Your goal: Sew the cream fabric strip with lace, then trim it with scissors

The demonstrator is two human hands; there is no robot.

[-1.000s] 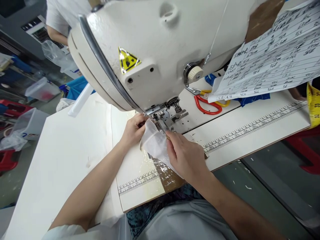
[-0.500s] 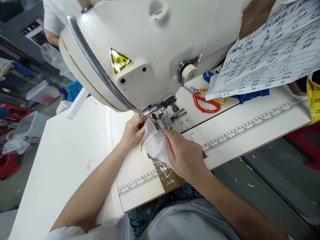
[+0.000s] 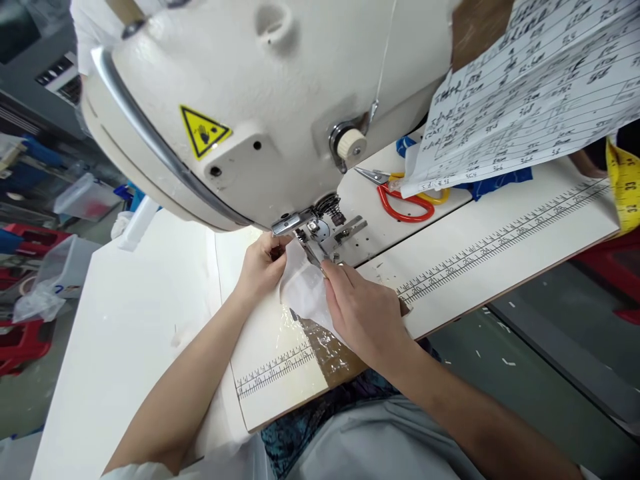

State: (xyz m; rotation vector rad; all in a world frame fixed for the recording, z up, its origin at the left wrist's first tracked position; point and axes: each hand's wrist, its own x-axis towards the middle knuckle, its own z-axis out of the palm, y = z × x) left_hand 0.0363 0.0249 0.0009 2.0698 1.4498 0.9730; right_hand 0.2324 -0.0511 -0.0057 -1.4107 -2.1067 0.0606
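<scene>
A sewing machine point(image 3: 280, 113) fills the upper middle, its presser foot low over white fabric point(image 3: 306, 288). Just left of the needle area is my left hand point(image 3: 261, 268), its fingers closed on something dark and too small to make out. To the right of the foot, my right hand point(image 3: 363, 310) pinches a slim metal tool point(image 3: 315, 255), whose tip points toward the foot. The white fabric lies between both hands, over a brown, shiny taped patch point(image 3: 335, 353) at the table's front edge.
Scissors with red handles point(image 3: 406, 207) and a yellow-handled pair lie right of the machine, partly under a handwritten sheet point(image 3: 530, 100). A ruler strip point(image 3: 480, 257) runs along the table point(image 3: 135, 313). A yellow tape measure point(image 3: 624, 187) hangs at the right.
The view has shifted, so the machine sits further left and a little lower in the picture. Both hands keep nearly the same place at the needle, with their holds unchanged.
</scene>
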